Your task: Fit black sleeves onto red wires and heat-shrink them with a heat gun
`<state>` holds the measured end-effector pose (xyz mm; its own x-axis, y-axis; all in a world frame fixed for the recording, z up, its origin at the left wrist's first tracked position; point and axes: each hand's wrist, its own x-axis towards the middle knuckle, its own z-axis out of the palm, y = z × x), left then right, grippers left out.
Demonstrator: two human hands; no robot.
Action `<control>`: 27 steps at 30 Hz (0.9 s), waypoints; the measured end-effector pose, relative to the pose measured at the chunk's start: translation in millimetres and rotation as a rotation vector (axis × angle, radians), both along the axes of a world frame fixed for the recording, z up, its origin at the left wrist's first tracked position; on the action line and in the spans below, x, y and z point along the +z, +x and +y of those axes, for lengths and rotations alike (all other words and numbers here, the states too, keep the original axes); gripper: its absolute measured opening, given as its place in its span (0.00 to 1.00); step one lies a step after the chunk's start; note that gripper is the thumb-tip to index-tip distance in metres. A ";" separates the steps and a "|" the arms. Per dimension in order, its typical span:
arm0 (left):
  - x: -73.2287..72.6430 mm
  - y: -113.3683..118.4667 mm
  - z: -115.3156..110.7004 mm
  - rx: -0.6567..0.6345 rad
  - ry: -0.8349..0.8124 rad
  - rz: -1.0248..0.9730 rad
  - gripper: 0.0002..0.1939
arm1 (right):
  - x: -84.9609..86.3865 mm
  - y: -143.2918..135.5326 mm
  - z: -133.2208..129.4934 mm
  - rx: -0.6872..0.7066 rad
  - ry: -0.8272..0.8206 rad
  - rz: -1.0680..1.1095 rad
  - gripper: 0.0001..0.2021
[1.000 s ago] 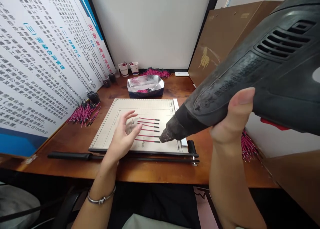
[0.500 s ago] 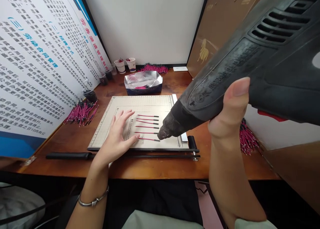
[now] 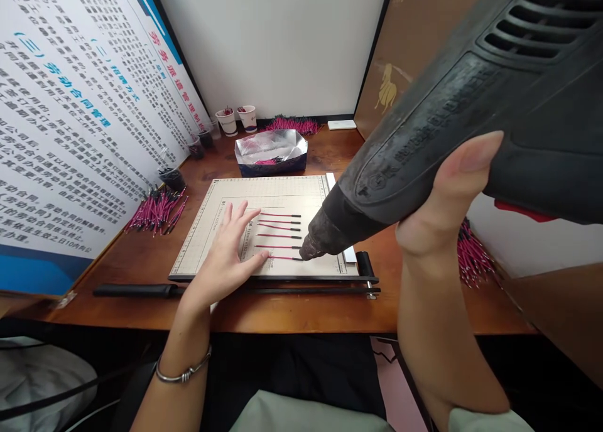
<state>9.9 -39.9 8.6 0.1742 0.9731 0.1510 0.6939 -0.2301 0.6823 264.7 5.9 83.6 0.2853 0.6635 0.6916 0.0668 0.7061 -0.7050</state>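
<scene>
Several red wires (image 3: 277, 236) with black sleeves at their right ends lie in a column on the cream gridded board (image 3: 202, 231). My right hand (image 3: 452, 193) is wrapped round a large black heat gun (image 3: 414, 118), whose nozzle points down and left at the sleeve of the wire nearest me. Over the board's left half is my left hand (image 3: 230, 247), fingers spread, its thumb tip at the left part of the nearest wire. Whether the thumb presses that wire I cannot tell.
Behind the board stands a foil-lined box (image 3: 271, 165) holding wires. Wire bundles lie at the left (image 3: 157, 211), back (image 3: 294, 125) and right (image 3: 473, 256). Two paper cups (image 3: 227, 123) stand at the back left. A black cutter arm (image 3: 134, 291) runs along the board's front edge.
The whole view has shifted slightly. The heat gun looks larger and closer, its nozzle still beside the nearest sleeves. My left hand stays spread beside the wires.
</scene>
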 end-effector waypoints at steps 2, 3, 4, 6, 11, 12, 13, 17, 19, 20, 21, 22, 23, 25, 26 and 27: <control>0.3 0.2 0.3 -0.001 -0.008 0.015 0.37 | -0.3 -0.9 0.8 -0.050 -0.002 0.047 0.34; 0.4 0.3 0.3 0.001 -0.009 0.022 0.37 | -0.3 -1.6 0.7 -0.076 -0.002 0.071 0.34; 0.5 0.5 0.4 0.005 -0.008 0.028 0.37 | -0.2 -2.4 0.4 -0.088 -0.003 0.086 0.33; 0.7 0.9 0.5 0.013 0.001 0.039 0.36 | 0.5 -4.1 -0.9 -0.063 0.001 0.097 0.30; 1.5 2.7 1.0 0.017 0.019 0.056 0.35 | 1.6 -4.7 -1.4 -0.047 0.002 0.114 0.28; 1.9 3.1 1.1 0.016 0.017 0.058 0.36 | 1.6 -3.8 -0.8 -0.055 -0.012 0.105 0.29; 2.2 3.4 1.2 0.017 0.014 0.060 0.36 | 1.4 -2.6 -0.1 -0.059 -0.020 0.091 0.31; 2.9 3.5 1.3 0.019 0.004 0.058 0.37 | 1.2 0.3 0.1 -0.038 0.036 0.010 0.34; 2.9 2.6 1.1 0.019 -0.005 0.057 0.37 | 1.7 -0.2 -2.5 -0.058 0.062 -0.039 0.31; 2.9 2.1 1.0 0.018 -0.011 0.055 0.37 | 2.2 -0.7 -4.2 -0.071 0.064 -0.061 0.29; 2.8 1.5 0.9 0.016 -0.017 0.052 0.37 | 2.7 -1.1 -5.8 -0.087 0.059 -0.074 0.26; 2.8 1.0 0.8 0.014 -0.021 0.048 0.36 | 3.2 -1.1 -7.1 -0.098 0.054 -0.082 0.24; 2.6 0.6 0.8 0.013 -0.025 0.044 0.36 | 3.6 -0.8 -8.0 -0.101 0.055 -0.093 0.23; 2.2 0.2 0.9 0.013 -0.025 0.039 0.36 | 3.9 0.6 -8.4 -0.095 0.068 -0.117 0.23; 2.0 0.1 1.0 0.015 -0.023 0.040 0.37 | 3.8 1.4 -8.2 -0.091 0.077 -0.131 0.24; 1.8 0.1 1.2 0.017 -0.020 0.042 0.37 | 3.6 2.0 -7.9 -0.085 0.082 -0.147 0.25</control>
